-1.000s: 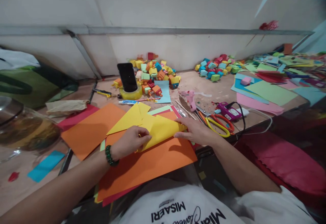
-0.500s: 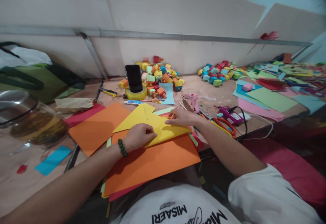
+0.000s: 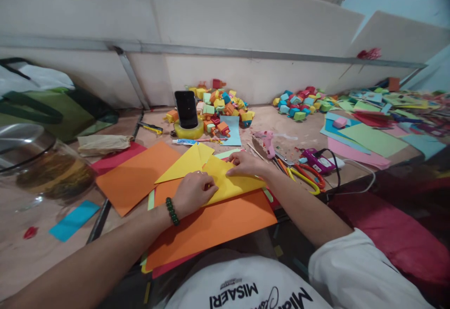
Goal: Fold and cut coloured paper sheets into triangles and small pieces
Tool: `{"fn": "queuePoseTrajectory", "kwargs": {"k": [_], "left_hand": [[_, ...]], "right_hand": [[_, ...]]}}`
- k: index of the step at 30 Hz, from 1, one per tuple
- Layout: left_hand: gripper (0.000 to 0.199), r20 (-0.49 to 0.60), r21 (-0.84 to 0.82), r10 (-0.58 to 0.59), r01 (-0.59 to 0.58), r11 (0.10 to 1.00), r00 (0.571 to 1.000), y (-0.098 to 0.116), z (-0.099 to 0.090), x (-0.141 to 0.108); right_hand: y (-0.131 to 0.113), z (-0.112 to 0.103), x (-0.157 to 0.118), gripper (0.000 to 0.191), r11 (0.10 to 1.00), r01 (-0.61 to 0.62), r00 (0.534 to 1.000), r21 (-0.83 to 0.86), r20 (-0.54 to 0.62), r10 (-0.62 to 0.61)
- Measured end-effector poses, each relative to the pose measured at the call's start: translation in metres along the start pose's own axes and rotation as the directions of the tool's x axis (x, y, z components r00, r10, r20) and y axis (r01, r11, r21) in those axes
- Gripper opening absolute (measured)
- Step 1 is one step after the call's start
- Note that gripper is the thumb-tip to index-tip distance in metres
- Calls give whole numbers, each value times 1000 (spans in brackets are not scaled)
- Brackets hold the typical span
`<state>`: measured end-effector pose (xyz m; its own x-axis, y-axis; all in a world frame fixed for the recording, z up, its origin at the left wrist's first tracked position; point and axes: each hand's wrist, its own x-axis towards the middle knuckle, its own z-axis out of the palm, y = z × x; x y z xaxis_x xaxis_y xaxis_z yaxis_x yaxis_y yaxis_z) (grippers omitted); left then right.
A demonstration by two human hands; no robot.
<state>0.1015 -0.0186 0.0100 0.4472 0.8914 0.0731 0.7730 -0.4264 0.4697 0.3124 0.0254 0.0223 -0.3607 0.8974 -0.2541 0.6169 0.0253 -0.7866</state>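
Folded yellow paper (image 3: 242,184), one: lying on the stack of colored sheets (image 3: 211,234) in front of you, the topmost of which is orange, at the near edge of the worktop (image 3: 262,112).

Your left hand (image 3: 193,192), one, with a green bead bracelet (image 3: 172,211) at the wrist: fingers curled, set on the left part of the folded yellow paper; whether they pinch it, you cannot tell from this view.

Your right hand (image 3: 249,164), one: fingers bent, tips at the upper edge of the same paper, thumb on its face; a grip cannot be made out either.

Yellow triangular piece (image 3: 183,163), one: just beyond your left hand.

Loose orange sheet (image 3: 138,175), one: to the left of the stack, partly over a red sheet (image 3: 119,155).

Black phone (image 3: 186,109), one: leaning upright in a roll of yellow tape (image 3: 190,130).

Small paper cubes, many colors: a left heap (image 3: 220,105) behind the phone and a right heap (image 3: 300,102) well apart from it.

Pink glue gun (image 3: 267,144), one; yellow-handled scissors (image 3: 304,180), one pair: both beyond your right forearm.

Glass jar (image 3: 52,173), metal-lidded, one: at far left.
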Motion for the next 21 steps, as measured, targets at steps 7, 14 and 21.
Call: {"fn": "queuePoseTrajectory", "kwargs": {"k": [7,14,21], "left_hand": [[60,-174,-382,-103,29,924,979,-5,-30,15],[34,215,-573,-10,135,809,977,15,-47,25],[32,294,-656,-118,290,697,949,19,-41,20]], "right_hand": [[-21,-8,-25,27,973,228,974,33,-7,-228],[-39,-1,-46,22,951,214,965,-221,-103,-241],[-37,-2,-60,26,940,190,964,-283,-129,-234]]}}
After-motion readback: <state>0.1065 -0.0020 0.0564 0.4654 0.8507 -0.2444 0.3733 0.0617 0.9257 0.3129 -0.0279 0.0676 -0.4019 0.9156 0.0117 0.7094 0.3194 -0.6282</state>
